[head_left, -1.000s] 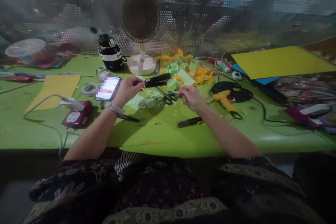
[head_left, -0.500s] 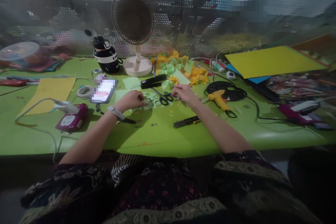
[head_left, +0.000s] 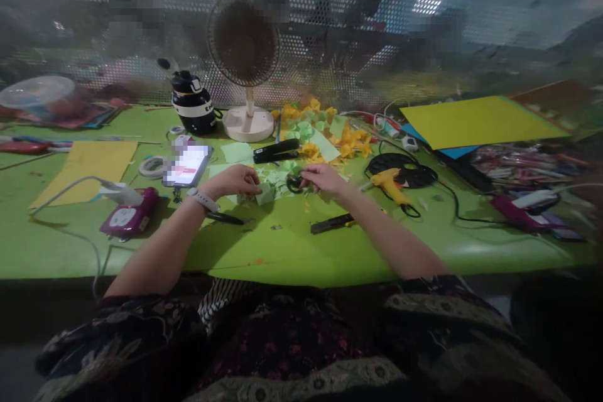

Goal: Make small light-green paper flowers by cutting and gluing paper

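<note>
I have the left hand [head_left: 239,181] pinching a green paper [head_left: 266,194] by its edge, presumably to leave the rest free; the right hand [head_left: 324,178] holds the scissors [head_left: 294,185] by their handles, beside scraps [head_left: 281,174] on the desk [head_left: 282,251], apparently placed centrally so both hands reach them.

A table [head_left: 282,257] covered in bright green bore green paper scraps [head_left: 281,177] between the left hand [head_left: 238,181] and the right hand [head_left: 324,178]. A black stapler [head_left: 276,151] lay just beyond them. A white-based fan [head_left: 249,127] and dark bottle [head_left: 193,110] stood past the left hand; a purple power strip [head_left: 129,213] sat left of it.
</note>
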The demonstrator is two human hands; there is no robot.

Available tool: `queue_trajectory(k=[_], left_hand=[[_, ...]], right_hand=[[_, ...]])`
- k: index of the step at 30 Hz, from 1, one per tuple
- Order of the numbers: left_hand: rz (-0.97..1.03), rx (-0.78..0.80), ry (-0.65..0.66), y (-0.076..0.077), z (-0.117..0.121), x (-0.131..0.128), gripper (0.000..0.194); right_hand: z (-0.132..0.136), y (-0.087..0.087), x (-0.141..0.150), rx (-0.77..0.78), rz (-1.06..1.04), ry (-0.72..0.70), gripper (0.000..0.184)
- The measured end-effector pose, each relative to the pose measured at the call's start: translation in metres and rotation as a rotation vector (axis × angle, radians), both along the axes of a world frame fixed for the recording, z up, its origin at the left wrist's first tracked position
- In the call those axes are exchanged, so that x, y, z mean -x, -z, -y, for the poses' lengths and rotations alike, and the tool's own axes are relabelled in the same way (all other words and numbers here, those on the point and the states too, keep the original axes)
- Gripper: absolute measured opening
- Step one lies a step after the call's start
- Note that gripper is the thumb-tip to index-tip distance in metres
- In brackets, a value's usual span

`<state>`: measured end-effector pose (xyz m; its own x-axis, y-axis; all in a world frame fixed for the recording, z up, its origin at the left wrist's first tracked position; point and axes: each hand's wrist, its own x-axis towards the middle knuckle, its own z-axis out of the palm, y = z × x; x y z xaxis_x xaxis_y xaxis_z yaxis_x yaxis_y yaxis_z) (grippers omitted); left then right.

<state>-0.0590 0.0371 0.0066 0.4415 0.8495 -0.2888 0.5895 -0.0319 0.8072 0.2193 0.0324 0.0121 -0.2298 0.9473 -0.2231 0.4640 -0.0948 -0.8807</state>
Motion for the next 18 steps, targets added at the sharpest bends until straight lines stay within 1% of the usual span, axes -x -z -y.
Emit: queue_trajectory(k=[4, 7, 9, 11, 13, 14, 16, 18], left_hand=[[-0.002, 0.025, 0.124, -0.002, 0.002, -0.001, 0.023], [0.010, 0.023, 0.160, -0.002, 0.002, -0.001, 0.024], [0.022, 0.018, 0.168, -0.002, 0.002, -0.001, 0.024], [0.020, 0.009, 0.170, -0.001, 0.002, 0.000, 0.024], [0.010, 0.000, 0.189, -0.001, 0.002, -0.001, 0.025], [0.008, -0.009, 0.204, -0.001, 0.002, -0.001, 0.025], [0.009, -0.035, 0.238, -0.002, 0.003, -0.002, 0.024], [0.013, -0.053, 0.234, -0.002, 0.003, -0.003, 0.023]], right_hand=[[-0.003, 0.000, 0.010, -0.014, 0.046, -0.020, 0.016], [-0.015, -0.002, 0.021, -0.033, 0.088, -0.038, 0.017], [-0.022, -0.002, 0.026, -0.089, 0.160, -0.043, 0.016], [-0.025, -0.002, 0.027, -0.236, 0.355, -0.058, 0.015], [-0.022, 0.000, 0.024, -0.412, 0.640, -0.096, 0.019], [-0.019, 0.001, 0.022, -0.464, 0.764, -0.128, 0.022], [-0.011, 0.003, 0.019, -0.495, 0.919, -0.208, 0.025], [-0.005, 0.002, 0.019, -0.485, 0.974, -0.273, 0.025]])
